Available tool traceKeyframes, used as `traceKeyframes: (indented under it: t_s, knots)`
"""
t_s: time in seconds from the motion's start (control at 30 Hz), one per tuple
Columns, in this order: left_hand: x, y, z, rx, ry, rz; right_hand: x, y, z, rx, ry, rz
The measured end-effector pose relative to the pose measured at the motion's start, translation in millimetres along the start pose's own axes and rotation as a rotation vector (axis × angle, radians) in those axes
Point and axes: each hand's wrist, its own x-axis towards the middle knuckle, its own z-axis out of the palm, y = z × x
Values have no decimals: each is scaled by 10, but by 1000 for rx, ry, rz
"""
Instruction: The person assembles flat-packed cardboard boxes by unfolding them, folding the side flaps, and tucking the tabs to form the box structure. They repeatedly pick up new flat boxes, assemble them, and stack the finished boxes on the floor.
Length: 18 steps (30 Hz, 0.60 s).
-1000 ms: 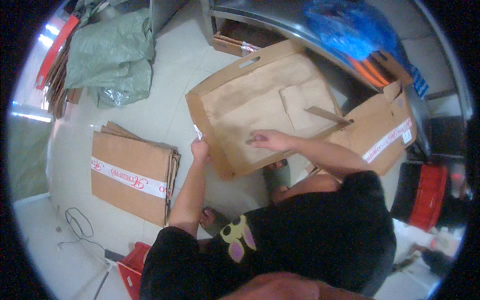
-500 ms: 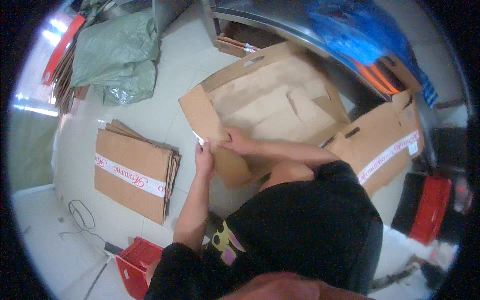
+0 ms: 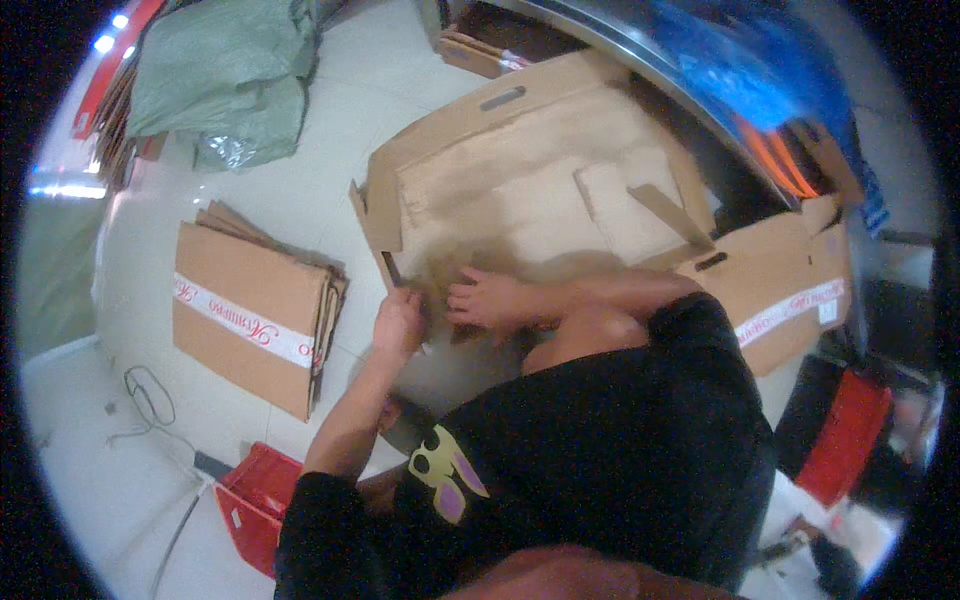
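Two-handed, is curling the left hand at the near-left corner of the box, with fingers together, not showing whether clamped; is stretching the right hand just beside, with fingers slightly apart; is facing the box, open on the floor, between a stack and a carton.

The box is plain brown, paler tan inside. White tape with red lettering bands the brown stack. The sack is dull green, the shirt black with a yellow-and-purple print.
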Motion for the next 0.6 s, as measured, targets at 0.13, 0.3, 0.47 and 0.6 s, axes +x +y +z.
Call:
traceKeyframes:
  t_s: [0.13,0.3,0.47,0.6]
  knots:
    - [233,95,115,238,249,-201,-189,-85,-104,-32,-141,35]
    - [777,-611,-267,158,11,-480,-335,199,-28,691,133,585]
    - [1220,-519,-71,-233,184,-146,-152,457,503,302,151,795]
    - [775,161,519,-340,-175,149,-200,417,466,306,313,694]
